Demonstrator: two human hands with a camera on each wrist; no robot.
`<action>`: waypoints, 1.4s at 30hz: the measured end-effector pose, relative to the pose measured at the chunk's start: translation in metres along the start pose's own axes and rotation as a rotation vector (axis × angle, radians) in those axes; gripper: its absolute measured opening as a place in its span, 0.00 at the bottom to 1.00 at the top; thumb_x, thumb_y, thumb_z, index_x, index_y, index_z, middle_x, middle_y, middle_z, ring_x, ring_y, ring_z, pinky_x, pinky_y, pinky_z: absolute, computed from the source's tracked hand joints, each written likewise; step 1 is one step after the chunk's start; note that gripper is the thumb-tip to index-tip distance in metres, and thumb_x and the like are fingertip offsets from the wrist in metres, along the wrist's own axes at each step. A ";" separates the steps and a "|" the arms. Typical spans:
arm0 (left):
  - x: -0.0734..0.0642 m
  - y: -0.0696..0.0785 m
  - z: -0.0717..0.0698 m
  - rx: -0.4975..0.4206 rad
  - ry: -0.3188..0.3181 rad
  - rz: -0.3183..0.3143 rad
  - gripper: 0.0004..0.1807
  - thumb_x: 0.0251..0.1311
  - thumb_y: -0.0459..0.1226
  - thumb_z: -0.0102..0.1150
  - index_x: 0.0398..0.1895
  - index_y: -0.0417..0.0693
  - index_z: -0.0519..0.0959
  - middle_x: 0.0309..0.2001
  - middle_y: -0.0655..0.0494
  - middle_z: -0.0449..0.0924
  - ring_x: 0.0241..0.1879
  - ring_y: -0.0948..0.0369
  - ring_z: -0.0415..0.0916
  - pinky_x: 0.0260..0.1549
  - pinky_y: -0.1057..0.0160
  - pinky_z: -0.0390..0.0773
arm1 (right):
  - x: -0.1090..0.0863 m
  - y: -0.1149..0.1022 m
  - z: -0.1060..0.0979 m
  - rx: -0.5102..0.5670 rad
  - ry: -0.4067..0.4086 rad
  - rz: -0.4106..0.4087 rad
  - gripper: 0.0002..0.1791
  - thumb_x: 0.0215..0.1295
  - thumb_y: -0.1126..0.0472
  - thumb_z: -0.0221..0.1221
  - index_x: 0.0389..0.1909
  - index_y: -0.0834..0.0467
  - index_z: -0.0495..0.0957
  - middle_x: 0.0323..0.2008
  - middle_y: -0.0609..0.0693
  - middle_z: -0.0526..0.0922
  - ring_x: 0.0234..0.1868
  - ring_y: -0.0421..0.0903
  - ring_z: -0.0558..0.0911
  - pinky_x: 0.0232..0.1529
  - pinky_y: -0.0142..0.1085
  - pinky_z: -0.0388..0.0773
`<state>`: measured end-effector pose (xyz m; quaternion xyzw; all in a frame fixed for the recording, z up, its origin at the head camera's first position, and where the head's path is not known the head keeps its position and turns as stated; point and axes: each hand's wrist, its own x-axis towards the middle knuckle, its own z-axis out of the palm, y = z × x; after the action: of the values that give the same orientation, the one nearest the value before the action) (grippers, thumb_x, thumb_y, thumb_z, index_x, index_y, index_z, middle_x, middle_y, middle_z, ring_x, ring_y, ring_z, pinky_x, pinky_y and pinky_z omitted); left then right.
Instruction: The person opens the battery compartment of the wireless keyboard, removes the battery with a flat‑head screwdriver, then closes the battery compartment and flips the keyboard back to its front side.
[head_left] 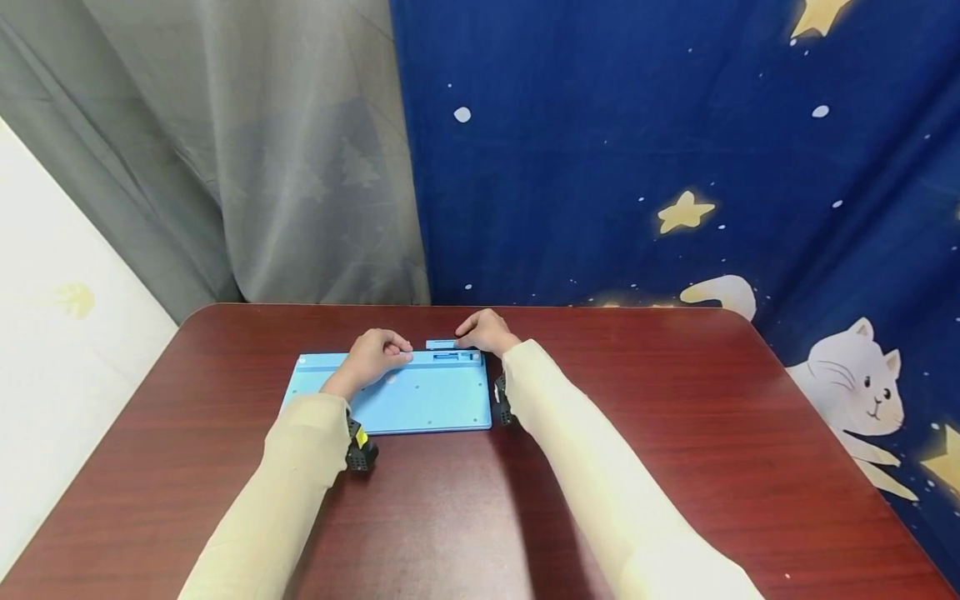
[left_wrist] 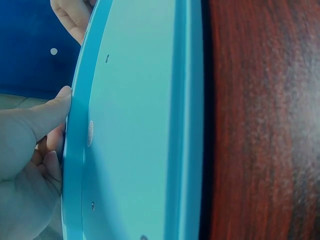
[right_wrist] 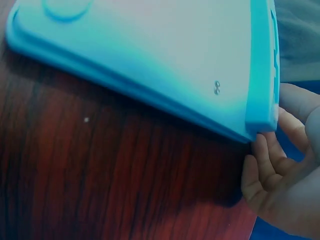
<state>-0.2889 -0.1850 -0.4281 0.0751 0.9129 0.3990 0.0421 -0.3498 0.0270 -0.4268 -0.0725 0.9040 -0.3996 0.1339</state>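
Left hand (head_left: 371, 358) pinches flat blue plastic slab (head_left: 442, 402) at 12 o'clock, prob steadying it; right hand (head_left: 487, 331) pinches thin blue strip (head_left: 438, 344).

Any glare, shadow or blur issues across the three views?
Head: soft glare on the table, dark shadow beside the right sleeve, which looks washed out near the bottom; left wrist: shade over the lower keyboard, table grain soft; right wrist: keyboard's middle washed pale, dark shadow along its edge.
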 end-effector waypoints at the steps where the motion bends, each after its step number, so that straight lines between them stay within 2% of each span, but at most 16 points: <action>1: 0.000 0.000 0.000 -0.001 0.002 -0.003 0.10 0.57 0.36 0.60 0.38 0.37 0.79 0.35 0.47 0.75 0.33 0.54 0.67 0.34 0.60 0.68 | 0.000 -0.001 0.001 -0.007 0.003 -0.003 0.11 0.50 0.63 0.67 0.37 0.59 0.84 0.48 0.52 0.78 0.50 0.49 0.73 0.49 0.39 0.71; 7: 0.000 0.000 0.001 0.003 0.012 -0.025 0.10 0.57 0.36 0.60 0.38 0.38 0.79 0.36 0.47 0.75 0.34 0.55 0.67 0.35 0.61 0.68 | -0.004 -0.005 0.005 -0.051 0.041 0.007 0.09 0.49 0.63 0.68 0.34 0.56 0.85 0.44 0.49 0.80 0.45 0.46 0.75 0.46 0.38 0.72; 16: -0.001 0.000 0.003 0.005 0.018 -0.017 0.09 0.57 0.35 0.60 0.38 0.38 0.79 0.37 0.46 0.75 0.35 0.54 0.67 0.36 0.60 0.68 | -0.010 -0.006 0.006 -0.112 0.075 0.009 0.06 0.50 0.62 0.68 0.31 0.54 0.86 0.42 0.48 0.80 0.44 0.45 0.75 0.45 0.38 0.72; 23: -0.002 0.000 0.003 0.007 0.020 -0.033 0.10 0.57 0.35 0.60 0.38 0.38 0.79 0.37 0.46 0.74 0.36 0.54 0.67 0.36 0.60 0.69 | -0.008 -0.002 0.005 -0.065 0.084 -0.021 0.05 0.48 0.66 0.68 0.29 0.59 0.85 0.39 0.50 0.81 0.42 0.46 0.75 0.44 0.38 0.73; 27: -0.003 0.000 0.003 -0.001 0.016 -0.042 0.10 0.58 0.36 0.60 0.39 0.38 0.79 0.38 0.46 0.74 0.36 0.54 0.67 0.37 0.60 0.69 | -0.007 -0.001 0.005 -0.044 0.079 -0.030 0.02 0.53 0.67 0.64 0.28 0.61 0.84 0.39 0.51 0.81 0.42 0.47 0.75 0.43 0.39 0.74; 33: -0.003 0.001 0.002 0.001 0.016 -0.046 0.10 0.58 0.36 0.60 0.39 0.38 0.79 0.39 0.46 0.75 0.37 0.54 0.67 0.37 0.60 0.69 | -0.009 0.000 0.002 -0.024 0.063 -0.039 0.06 0.60 0.65 0.59 0.30 0.62 0.83 0.40 0.53 0.81 0.42 0.48 0.77 0.41 0.38 0.75; 42: -0.003 0.001 0.003 0.002 0.015 -0.050 0.09 0.58 0.36 0.60 0.38 0.38 0.79 0.38 0.46 0.75 0.36 0.54 0.67 0.36 0.60 0.68 | -0.011 0.000 -0.003 0.016 0.051 -0.060 0.06 0.60 0.66 0.59 0.31 0.64 0.83 0.40 0.54 0.82 0.43 0.49 0.78 0.43 0.39 0.74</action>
<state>-0.2856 -0.1825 -0.4290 0.0493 0.9151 0.3977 0.0452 -0.3399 0.0317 -0.4234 -0.0883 0.9012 -0.4124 0.0995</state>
